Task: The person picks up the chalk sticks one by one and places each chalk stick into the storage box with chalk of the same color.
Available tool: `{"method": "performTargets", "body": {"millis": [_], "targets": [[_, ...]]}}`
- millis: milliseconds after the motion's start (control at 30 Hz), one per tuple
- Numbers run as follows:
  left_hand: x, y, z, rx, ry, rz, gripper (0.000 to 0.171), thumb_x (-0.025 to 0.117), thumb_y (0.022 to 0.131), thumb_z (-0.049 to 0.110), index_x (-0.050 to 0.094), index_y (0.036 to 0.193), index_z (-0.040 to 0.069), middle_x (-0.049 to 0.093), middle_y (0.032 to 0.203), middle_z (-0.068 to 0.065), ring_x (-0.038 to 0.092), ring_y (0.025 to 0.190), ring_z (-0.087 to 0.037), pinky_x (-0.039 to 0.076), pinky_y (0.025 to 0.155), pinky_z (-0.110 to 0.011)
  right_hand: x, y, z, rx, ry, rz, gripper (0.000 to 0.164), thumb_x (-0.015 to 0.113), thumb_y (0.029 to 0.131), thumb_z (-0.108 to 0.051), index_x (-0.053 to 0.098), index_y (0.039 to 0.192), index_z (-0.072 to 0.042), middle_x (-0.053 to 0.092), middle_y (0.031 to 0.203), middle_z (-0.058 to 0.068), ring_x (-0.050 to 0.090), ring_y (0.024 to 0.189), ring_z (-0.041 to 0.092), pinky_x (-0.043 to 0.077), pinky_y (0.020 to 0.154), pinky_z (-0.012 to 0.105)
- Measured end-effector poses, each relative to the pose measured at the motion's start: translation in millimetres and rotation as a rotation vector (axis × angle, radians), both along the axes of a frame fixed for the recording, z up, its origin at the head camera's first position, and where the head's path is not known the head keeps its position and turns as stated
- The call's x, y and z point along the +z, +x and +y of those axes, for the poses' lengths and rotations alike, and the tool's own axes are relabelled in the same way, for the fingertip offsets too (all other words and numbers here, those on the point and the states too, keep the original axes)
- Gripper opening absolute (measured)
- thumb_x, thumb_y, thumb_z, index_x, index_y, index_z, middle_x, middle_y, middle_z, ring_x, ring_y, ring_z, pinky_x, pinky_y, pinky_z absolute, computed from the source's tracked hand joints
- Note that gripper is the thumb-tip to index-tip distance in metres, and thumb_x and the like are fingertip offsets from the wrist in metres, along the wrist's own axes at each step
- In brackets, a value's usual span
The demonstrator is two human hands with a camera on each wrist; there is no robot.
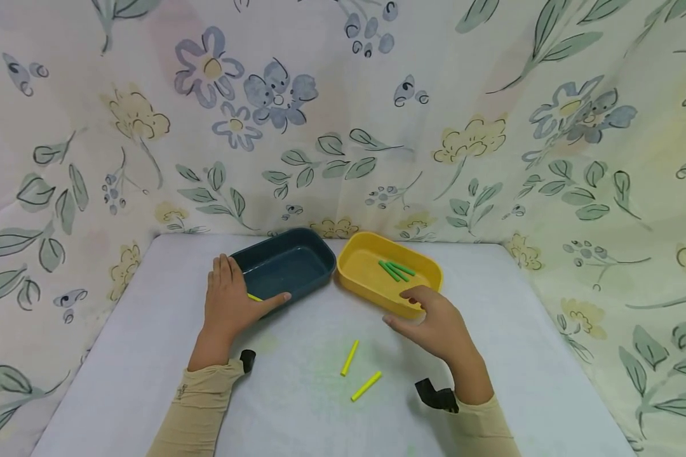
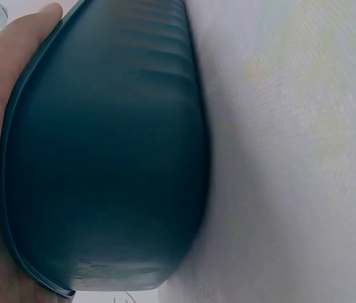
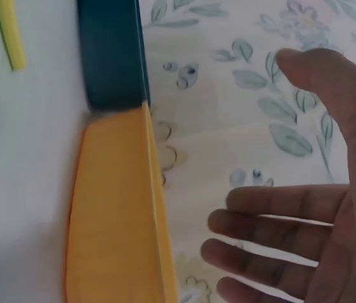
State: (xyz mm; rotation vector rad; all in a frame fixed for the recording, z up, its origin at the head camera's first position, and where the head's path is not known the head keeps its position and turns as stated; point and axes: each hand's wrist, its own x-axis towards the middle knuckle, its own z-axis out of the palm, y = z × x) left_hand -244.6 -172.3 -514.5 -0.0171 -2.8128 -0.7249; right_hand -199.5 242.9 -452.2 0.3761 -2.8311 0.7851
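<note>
My left hand (image 1: pixel 230 298) rests on the near left corner of a dark blue tray (image 1: pixel 288 266), fingers straight along its left end and thumb stretched along the near rim. Part of a yellow chalk stick (image 1: pixel 254 297) shows inside that tray beside the hand. In the left wrist view, the tray's outer wall (image 2: pixel 108 151) fills the middle. My right hand (image 1: pixel 434 324) hovers at the near right rim of a yellow tray (image 1: pixel 366 289), thumb and fingers spread with nothing between them. Several green chalk sticks (image 1: pixel 393 271) lie in the yellow tray.
Two yellow chalk sticks (image 1: pixel 350 358) (image 1: pixel 366 386) lie on the white cloth (image 1: pixel 297 406) between my forearms. The trays stand side by side, corners close together, near the table's back edge. A floral curtain (image 1: pixel 343 114) hangs behind.
</note>
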Motion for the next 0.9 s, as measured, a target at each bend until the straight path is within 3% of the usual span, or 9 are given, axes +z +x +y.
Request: {"method": "performTargets", "body": {"millis": [100, 267, 367, 600, 900], "targets": [[-0.3, 0.1, -0.3, 0.001, 0.002, -0.004, 0.154, 0.070, 0.072, 0.092, 0.005, 0.164, -0.013, -0.001, 0.174, -0.035, 0.003, 0.162, -0.054, 0.010, 0.129, -0.071, -0.9, 3.5, -9.4, 0.038, 0.013, -0.055, 0.070, 0.081, 0.082, -0.070, 0.075, 0.123, -0.014, 0.075, 0.124, -0.001, 0.071, 0.108, 0.024, 0.059, 0.091, 0.047], [-0.6, -0.4, -0.6, 0.008, -0.008, -0.017, 0.153, 0.067, 0.073, 0.093, 0.005, 0.165, -0.013, -0.002, 0.174, -0.035, 0.002, 0.163, -0.053, 0.009, 0.129, -0.071, -9.8, 4.7, -22.7, 0.086, 0.020, -0.083, 0.060, 0.085, 0.079, -0.068, 0.076, 0.114, -0.020, 0.076, 0.111, -0.002, 0.071, 0.101, 0.021, 0.058, 0.084, 0.038], [0.3, -0.1, 0.0, 0.006, -0.011, -0.022, 0.153, 0.067, 0.073, 0.092, 0.005, 0.165, -0.013, -0.002, 0.174, -0.035, 0.001, 0.163, -0.053, 0.009, 0.129, -0.071, -17.7, 5.2, -31.2, 0.122, 0.061, -0.051, 0.056, 0.087, 0.077, -0.065, 0.077, 0.108, -0.019, 0.076, 0.104, -0.001, 0.070, 0.094, 0.019, 0.057, 0.077, 0.032], [2.5, 1.0, 1.9, 0.011, -0.008, -0.017, 0.152, 0.068, 0.073, 0.092, 0.007, 0.165, -0.013, -0.001, 0.174, -0.034, 0.004, 0.163, -0.053, 0.009, 0.129, -0.071, -39.3, 6.7, -51.3, 0.217, 0.281, 0.096, 0.063, 0.089, 0.070, -0.069, 0.080, 0.100, -0.014, 0.075, 0.094, -0.003, 0.066, 0.079, 0.012, 0.055, 0.068, 0.028], [3.6, 0.8, 1.7, 0.007, -0.003, -0.021, 0.152, 0.068, 0.073, 0.092, 0.006, 0.165, -0.013, -0.002, 0.174, -0.034, 0.002, 0.163, -0.053, 0.009, 0.129, -0.071, -46.9, 10.9, -69.3, 0.239, 0.412, -0.064, 0.070, 0.084, 0.068, -0.078, 0.078, 0.102, -0.018, 0.063, 0.089, -0.008, 0.057, 0.073, 0.011, 0.048, 0.065, 0.031]]}}
